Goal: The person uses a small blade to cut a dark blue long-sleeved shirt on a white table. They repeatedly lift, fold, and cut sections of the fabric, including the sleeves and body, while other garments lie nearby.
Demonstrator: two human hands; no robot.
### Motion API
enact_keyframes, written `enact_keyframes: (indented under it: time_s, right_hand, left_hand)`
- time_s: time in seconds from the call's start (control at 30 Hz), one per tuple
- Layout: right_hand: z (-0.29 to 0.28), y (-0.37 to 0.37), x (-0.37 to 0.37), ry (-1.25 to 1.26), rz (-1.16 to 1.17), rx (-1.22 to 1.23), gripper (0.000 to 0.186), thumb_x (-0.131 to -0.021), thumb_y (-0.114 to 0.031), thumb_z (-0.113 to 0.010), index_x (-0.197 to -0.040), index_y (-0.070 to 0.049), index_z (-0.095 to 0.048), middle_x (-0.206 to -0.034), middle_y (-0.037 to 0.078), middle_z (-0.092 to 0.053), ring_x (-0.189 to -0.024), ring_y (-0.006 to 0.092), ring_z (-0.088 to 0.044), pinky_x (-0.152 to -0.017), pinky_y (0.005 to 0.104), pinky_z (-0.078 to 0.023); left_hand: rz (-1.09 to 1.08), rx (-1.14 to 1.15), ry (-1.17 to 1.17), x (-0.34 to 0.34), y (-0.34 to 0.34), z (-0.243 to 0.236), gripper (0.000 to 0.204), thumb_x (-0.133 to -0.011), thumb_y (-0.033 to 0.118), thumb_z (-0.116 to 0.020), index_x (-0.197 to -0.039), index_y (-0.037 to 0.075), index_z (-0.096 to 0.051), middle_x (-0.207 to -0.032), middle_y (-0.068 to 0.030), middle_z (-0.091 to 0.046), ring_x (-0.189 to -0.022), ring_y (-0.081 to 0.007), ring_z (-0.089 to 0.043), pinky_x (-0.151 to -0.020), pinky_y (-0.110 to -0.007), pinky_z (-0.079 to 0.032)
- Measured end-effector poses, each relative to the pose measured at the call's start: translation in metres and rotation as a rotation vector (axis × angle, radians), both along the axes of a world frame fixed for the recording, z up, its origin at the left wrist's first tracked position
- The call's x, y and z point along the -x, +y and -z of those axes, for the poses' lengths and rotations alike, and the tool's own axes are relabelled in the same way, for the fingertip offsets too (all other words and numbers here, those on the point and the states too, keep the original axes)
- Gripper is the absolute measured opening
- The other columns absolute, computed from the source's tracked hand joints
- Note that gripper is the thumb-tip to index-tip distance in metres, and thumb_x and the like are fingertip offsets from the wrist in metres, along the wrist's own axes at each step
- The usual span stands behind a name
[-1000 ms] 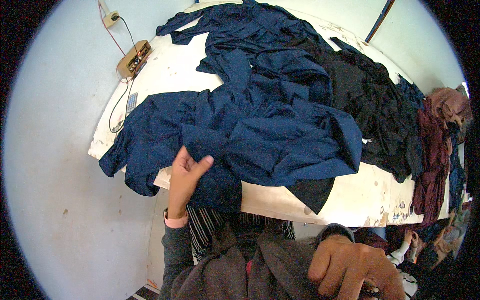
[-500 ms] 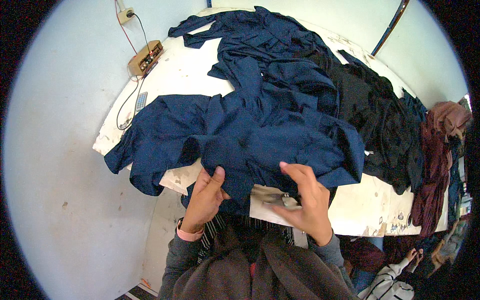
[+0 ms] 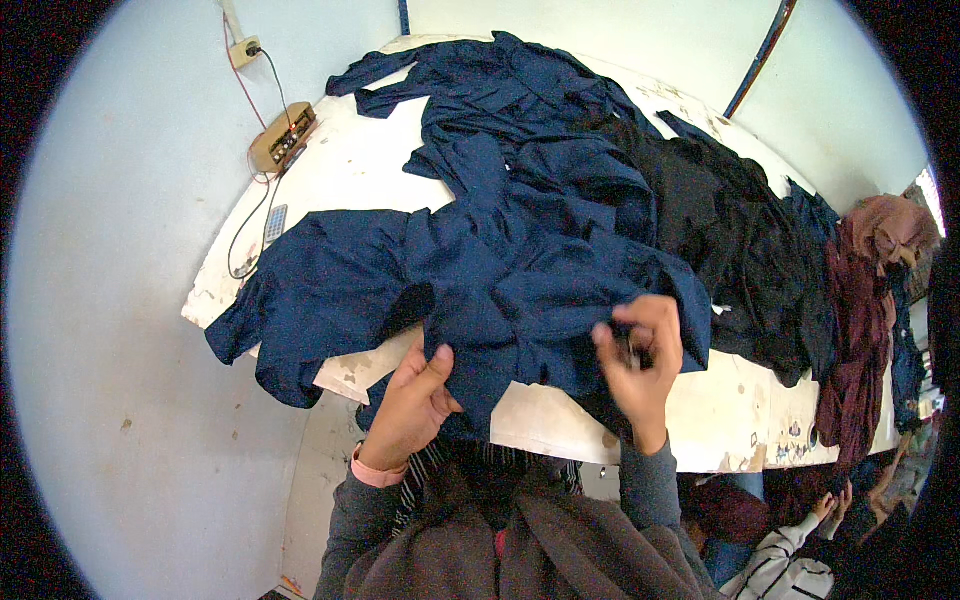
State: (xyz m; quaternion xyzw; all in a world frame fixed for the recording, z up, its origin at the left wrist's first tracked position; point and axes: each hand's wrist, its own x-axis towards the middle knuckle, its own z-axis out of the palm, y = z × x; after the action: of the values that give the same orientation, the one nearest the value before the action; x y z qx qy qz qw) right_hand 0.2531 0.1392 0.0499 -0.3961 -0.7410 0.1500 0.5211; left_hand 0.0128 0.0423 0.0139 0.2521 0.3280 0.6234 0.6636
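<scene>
A dark navy garment (image 3: 540, 290) lies spread and wrinkled in front of me, its near edge hanging over the table's front. My left hand (image 3: 408, 405) pinches that near edge between thumb and fingers. Above the right part of the same cloth is my right hand (image 3: 648, 365), its fingers curled and slightly blurred. A small dark metal tool (image 3: 634, 350) shows between the thumb and fingers; its exact kind is too smeared to make out.
More navy garments (image 3: 520, 85) are heaped at the far side of the white table (image 3: 700, 420). Black cloth (image 3: 750, 260) and maroon cloth (image 3: 855, 360) lie to the right. A brown box with wires (image 3: 283, 137) and a remote control (image 3: 276, 223) are at left. Another person's hands (image 3: 832, 502) show at lower right.
My right hand has moved up and right from the garment's near edge, and its fingers have curled in. The left hand keeps its hold on the cloth. The view has shifted slightly.
</scene>
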Motion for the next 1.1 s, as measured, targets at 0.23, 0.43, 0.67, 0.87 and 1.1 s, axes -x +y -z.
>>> enact_keyframes:
  time_s: [0.23, 0.43, 0.67, 0.87, 1.1]
  right_hand:
    - [-0.01, -0.02, 0.001, -0.214, -0.323, -0.306, 0.03, -0.077, -0.02, -0.073, -0.104, -0.009, -0.074, -0.101, 0.005, -0.076, -0.078, 0.017, -0.071, -0.057, 0.0301, -0.04]
    - [-0.038, -0.009, -0.075, -0.043, -0.511, -0.564, 0.045, -0.1, -0.046, -0.052, -0.105, -0.003, -0.066, -0.099, 0.019, -0.075, -0.076, 0.0264, -0.069, -0.06, 0.0369, -0.043]
    - [-0.035, 0.005, -0.129, 0.135, 0.317, -0.425, 0.029, -0.092, -0.013, -0.063, -0.117, -0.001, -0.059, -0.103, 0.011, -0.062, -0.088, 0.0198, -0.061, -0.078, 0.0321, -0.049]
    - [0.023, 0.053, -0.041, -0.134, 0.124, 0.202, 0.023, -0.094, -0.013, -0.07, -0.085, 0.0, -0.052, -0.064, 0.011, -0.047, -0.061, 0.0144, -0.036, -0.054, 0.0324, -0.035]
    - [0.046, 0.057, -0.034, -0.028, 0.081, 0.36, 0.033, -0.099, -0.01, -0.064, -0.078, -0.006, -0.038, -0.072, -0.004, -0.031, -0.069, 0.0044, -0.031, -0.058, 0.0238, -0.026]
  left_hand:
    - [-0.249, -0.784, 1.203, -0.019, -0.013, -0.029, 0.055, -0.08, 0.024, -0.086, -0.121, 0.008, -0.055, -0.11, -0.0108, -0.07, -0.1, -0.032, -0.068, -0.089, -0.04, -0.051]
    - [-0.678, -0.439, 1.936, 0.024, 0.03, -0.029, 0.052, -0.068, 0.004, -0.076, -0.117, 0.018, -0.068, -0.13, -0.0078, -0.062, -0.122, -0.0286, -0.058, -0.097, -0.044, -0.044]
    - [-0.678, -0.262, 0.256, 0.093, -0.018, -0.029, 0.019, -0.099, 0.024, -0.065, -0.094, 0.006, -0.064, -0.091, -0.0025, -0.063, -0.077, -0.0112, -0.06, -0.077, -0.029, -0.051]
    - [-0.6, -0.006, 0.991, 0.138, 0.01, 0.015, 0.035, -0.099, 0.028, -0.068, -0.072, 0.012, -0.051, -0.07, 0.0106, -0.044, -0.065, -0.0011, -0.034, -0.056, -0.021, -0.025]
    - [-0.602, 0.042, 0.949, 0.153, -0.002, 0.05, 0.033, -0.101, 0.034, -0.062, -0.083, 0.006, -0.061, -0.072, 0.0079, -0.048, -0.063, -0.001, -0.037, -0.056, -0.02, -0.029]
